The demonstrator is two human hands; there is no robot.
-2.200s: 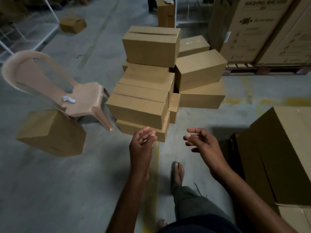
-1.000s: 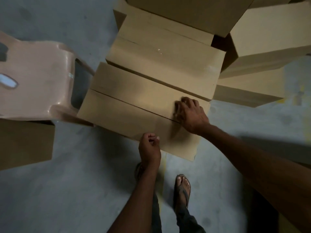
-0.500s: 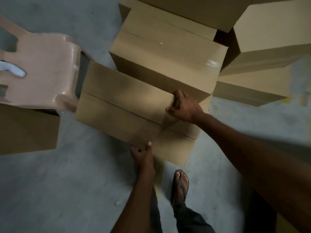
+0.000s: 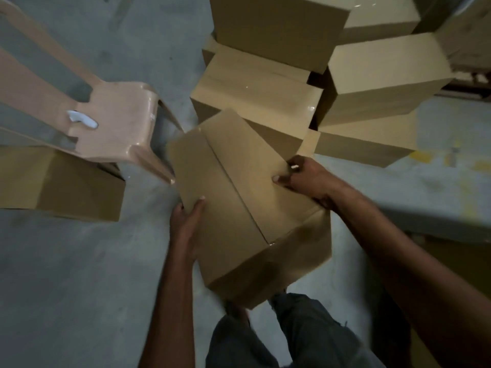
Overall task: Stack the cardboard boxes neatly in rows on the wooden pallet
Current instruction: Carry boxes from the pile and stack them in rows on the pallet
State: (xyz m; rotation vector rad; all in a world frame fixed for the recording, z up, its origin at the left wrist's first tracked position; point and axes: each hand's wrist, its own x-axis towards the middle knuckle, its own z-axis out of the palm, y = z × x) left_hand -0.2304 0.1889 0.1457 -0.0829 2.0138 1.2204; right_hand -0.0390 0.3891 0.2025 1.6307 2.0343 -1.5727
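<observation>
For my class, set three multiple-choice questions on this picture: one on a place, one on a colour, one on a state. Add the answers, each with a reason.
1. Where is the plastic chair relative to the held box?
A) right of it
B) left of it
C) on top of it

2. What colour is the small object on the chair seat?
A) red
B) black
C) white

3. How is the held box handled?
A) both hands hold it
B) only the right hand touches it
C) it lies untouched on the floor

1 B: the chair stands at its left.
2 C: it shows white against the peach seat.
3 A: the left hand presses its left side, the right hand grips its far edge.
</observation>
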